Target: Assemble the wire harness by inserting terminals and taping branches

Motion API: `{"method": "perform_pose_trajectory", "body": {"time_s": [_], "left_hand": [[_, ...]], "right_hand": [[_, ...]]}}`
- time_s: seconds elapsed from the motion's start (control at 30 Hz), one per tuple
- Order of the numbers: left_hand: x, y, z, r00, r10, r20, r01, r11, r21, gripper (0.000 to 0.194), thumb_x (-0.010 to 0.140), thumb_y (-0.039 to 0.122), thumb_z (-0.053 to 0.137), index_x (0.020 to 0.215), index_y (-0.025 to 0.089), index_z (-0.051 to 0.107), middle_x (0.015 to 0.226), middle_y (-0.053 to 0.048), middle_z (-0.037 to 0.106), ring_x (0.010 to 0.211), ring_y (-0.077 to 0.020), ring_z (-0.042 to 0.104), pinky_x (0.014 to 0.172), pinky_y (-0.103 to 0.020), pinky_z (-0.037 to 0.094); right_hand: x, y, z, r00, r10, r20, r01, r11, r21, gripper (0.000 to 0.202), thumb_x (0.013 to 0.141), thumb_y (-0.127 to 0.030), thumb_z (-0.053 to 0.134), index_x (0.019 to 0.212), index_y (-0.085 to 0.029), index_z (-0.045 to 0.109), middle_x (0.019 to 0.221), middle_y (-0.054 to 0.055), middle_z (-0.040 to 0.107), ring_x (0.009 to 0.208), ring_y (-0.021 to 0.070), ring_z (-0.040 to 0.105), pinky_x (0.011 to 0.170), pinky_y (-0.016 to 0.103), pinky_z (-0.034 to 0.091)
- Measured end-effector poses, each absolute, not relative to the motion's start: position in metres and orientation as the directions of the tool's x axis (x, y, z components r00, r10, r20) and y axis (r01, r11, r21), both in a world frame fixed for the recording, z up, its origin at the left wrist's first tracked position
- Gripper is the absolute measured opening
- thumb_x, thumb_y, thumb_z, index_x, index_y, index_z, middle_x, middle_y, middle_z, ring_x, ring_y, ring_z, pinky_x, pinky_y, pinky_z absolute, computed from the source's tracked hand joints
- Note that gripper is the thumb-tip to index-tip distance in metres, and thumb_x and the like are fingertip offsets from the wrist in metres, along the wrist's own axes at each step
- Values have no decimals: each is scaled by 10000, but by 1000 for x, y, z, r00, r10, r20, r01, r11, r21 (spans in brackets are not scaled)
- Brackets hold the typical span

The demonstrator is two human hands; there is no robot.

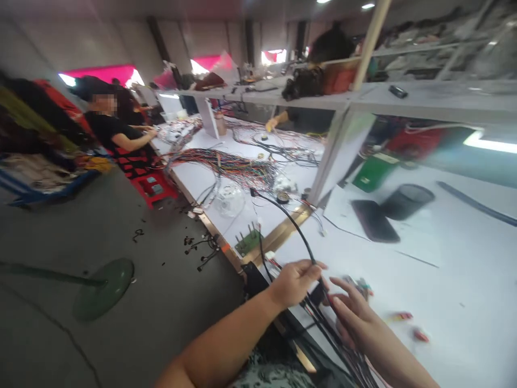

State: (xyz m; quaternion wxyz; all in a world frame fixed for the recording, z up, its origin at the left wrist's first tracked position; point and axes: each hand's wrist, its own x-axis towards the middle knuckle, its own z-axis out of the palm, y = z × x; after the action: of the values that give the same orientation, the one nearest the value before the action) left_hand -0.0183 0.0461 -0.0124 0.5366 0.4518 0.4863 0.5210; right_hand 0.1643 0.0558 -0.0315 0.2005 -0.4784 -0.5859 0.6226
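A black cable (297,226) arches up over the table's front corner, its dark connector (253,192) at the far end. My left hand (295,281) pinches this cable between thumb and fingers. Just to the right, my right hand (355,312) is curled around the cable's lower part, index finger raised and a small red piece at the thumb tip. Below and between the hands runs a bundle of black cables (329,334), partly hidden by my right hand. A white connector (270,256) with thin wires lies by my left hand.
A green pegged board (248,241) stands near the wooden edge strip (283,233). Beyond are a black tape roll (283,198), a clear plastic bag (229,200) and a long wire bundle (226,166). At right lie a phone (375,221) and mesh cup (407,201). A co-worker (117,126) sits left.
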Motion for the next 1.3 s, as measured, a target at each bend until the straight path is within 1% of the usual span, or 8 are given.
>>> {"method": "perform_pose_trajectory", "body": {"time_s": [0.3,0.47,0.57,0.77,0.9,1.07,1.17,1.3], "left_hand": [[-11,51,-17,-55,973,-225,-245,206,947,403,836,524,589,1002,165,665,887,-44,666,699,-126,578,649,-245,454],[-13,53,-26,-177,959,-223,-316,160,935,372,832,498,612,946,154,695,741,-27,640,615,-90,478,591,-211,392],[-9,52,-30,-158,945,-286,-487,178,855,352,810,479,652,943,154,687,743,-30,643,606,-83,475,578,-205,391],[9,38,-34,-64,975,-213,-385,172,907,408,876,513,549,1075,177,667,1122,-90,631,1030,-190,576,898,-329,465],[1,41,-30,47,995,90,-29,-89,996,354,956,421,433,911,163,671,1130,-106,638,1178,-221,512,1068,-418,350],[-14,58,-22,141,962,234,100,-249,963,353,972,384,391,787,162,593,848,-75,612,896,-191,579,888,-386,459],[-12,61,-17,157,961,227,142,-249,958,369,977,396,359,785,167,574,814,-62,584,812,-177,565,791,-347,471],[-6,58,-10,53,972,227,204,-233,951,379,980,388,347,747,174,557,787,-45,572,800,-169,558,790,-328,463]], "right_hand": [[148,58,-7,-545,811,214,505,521,-688,463,792,-73,416,1167,-291,579,1219,79,555,920,198,611,704,323,509],[157,57,-9,-325,928,-184,264,-98,-960,239,820,-201,461,1055,-227,500,713,2,617,642,168,618,579,286,494],[163,66,-12,-342,798,-496,120,-487,-865,186,821,-289,490,985,-214,442,620,-37,542,511,134,575,450,231,438],[154,88,-19,-496,623,-605,276,-548,-790,128,771,-253,567,869,-185,520,587,-21,569,385,96,509,347,201,386],[160,89,-14,-495,676,-546,347,-422,-838,215,854,-286,529,1036,-173,548,682,25,642,502,141,595,457,263,473],[187,68,-4,-448,869,-212,485,37,-874,274,898,-301,522,1157,-224,565,1062,71,670,1016,216,590,929,412,423],[191,52,-9,-542,840,-18,641,399,-656,163,903,-347,536,951,-235,644,920,33,678,971,217,572,972,442,354],[182,39,-23,-495,868,30,784,461,-417,219,894,-244,513,693,-200,591,759,24,630,842,196,556,996,444,308]]}}
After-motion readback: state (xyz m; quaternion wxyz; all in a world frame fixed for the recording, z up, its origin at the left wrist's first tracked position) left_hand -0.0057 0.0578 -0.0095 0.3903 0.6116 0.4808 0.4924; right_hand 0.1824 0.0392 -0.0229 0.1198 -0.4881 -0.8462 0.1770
